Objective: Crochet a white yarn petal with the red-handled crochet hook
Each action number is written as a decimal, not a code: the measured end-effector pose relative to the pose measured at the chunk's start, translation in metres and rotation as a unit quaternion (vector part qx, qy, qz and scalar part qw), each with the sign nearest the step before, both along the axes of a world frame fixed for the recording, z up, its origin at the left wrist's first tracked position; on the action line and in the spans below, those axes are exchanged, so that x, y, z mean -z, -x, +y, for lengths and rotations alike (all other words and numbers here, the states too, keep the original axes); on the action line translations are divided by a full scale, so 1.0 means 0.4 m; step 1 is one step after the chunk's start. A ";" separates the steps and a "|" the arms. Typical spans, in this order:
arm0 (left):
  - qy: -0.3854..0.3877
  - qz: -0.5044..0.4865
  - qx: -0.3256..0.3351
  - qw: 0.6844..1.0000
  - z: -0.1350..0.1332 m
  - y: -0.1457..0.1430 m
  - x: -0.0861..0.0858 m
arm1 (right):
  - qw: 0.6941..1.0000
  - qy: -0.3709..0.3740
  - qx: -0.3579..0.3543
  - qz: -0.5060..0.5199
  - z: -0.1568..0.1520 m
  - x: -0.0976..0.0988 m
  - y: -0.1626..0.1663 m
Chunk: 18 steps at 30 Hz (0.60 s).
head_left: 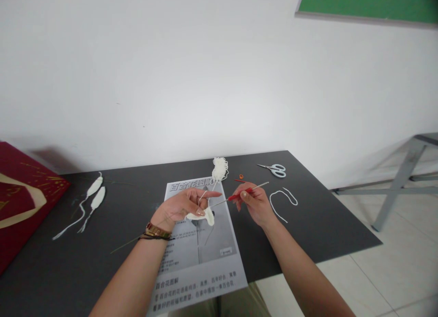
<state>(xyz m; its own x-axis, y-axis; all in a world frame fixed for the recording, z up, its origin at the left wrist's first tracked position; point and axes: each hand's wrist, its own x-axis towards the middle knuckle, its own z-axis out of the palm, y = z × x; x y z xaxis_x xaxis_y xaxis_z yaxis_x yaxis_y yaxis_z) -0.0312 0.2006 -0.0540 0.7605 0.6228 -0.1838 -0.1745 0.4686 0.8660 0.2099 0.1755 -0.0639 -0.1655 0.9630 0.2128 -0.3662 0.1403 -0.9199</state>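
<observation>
My left hand (186, 205) pinches a small white crochet piece (208, 215), its index finger stretched out with white yarn running over it. A thin wire sticks out of the piece and another stretch of wire passes below my wrist. In my right hand (253, 203) is a crochet hook (239, 195) with a red grip; its metal tip reaches the crochet piece. Behind my hands lies a loose bundle of white yarn (220, 168), with a strand leading to my left hand. Beneath them is a printed sheet (219, 267) with a flower picture.
Two white crocheted petals (98, 199) with long tails lie at the left, near a red gift bag (20, 198). Scissors (275, 170), an orange stitch marker (241, 176) and a cut yarn piece (278, 207) are at the right. A metal-legged stool (393, 184) stands beyond the black table (335, 230).
</observation>
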 end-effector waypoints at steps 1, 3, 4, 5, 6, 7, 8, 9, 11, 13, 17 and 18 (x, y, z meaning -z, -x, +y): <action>-0.006 0.001 0.009 1.000 0.001 0.002 0.004 | 1.000 0.001 -0.004 0.001 -0.001 -0.002 0.000; -0.019 0.003 0.026 0.999 0.003 0.006 0.012 | 1.000 0.006 -0.011 0.005 -0.002 -0.006 0.002; -0.025 0.004 0.034 0.999 0.003 0.007 0.015 | 1.000 0.011 -0.013 0.007 -0.003 -0.007 0.002; -0.031 0.006 0.040 0.999 0.004 0.009 0.018 | 1.000 0.015 -0.016 0.010 -0.003 -0.007 0.003; -0.037 0.007 0.046 0.998 0.004 0.010 0.019 | 1.000 0.021 -0.018 0.014 -0.003 -0.007 0.004; -0.042 0.009 0.052 0.998 0.004 0.011 0.020 | 0.999 0.027 -0.021 0.018 -0.003 -0.007 0.004; -0.047 0.011 0.057 0.997 0.004 0.011 0.021 | 0.999 0.033 -0.023 0.022 -0.003 -0.007 0.005; -0.051 0.015 0.061 0.997 0.004 0.011 0.021 | 0.999 0.040 -0.025 0.026 -0.003 -0.007 0.005; -0.061 0.023 0.066 0.996 0.003 0.011 0.019 | 0.997 0.056 -0.028 0.037 -0.004 -0.006 0.006; -0.070 0.033 0.067 0.995 0.000 0.010 0.015 | 0.995 0.075 -0.031 0.050 -0.004 -0.004 0.008; -0.084 0.060 0.044 0.994 -0.012 0.006 -0.002 | 0.988 0.125 -0.037 0.078 -0.001 0.006 0.017; -0.088 0.068 0.031 0.993 -0.015 0.004 -0.007 | 0.986 0.140 -0.037 0.086 0.000 0.009 0.020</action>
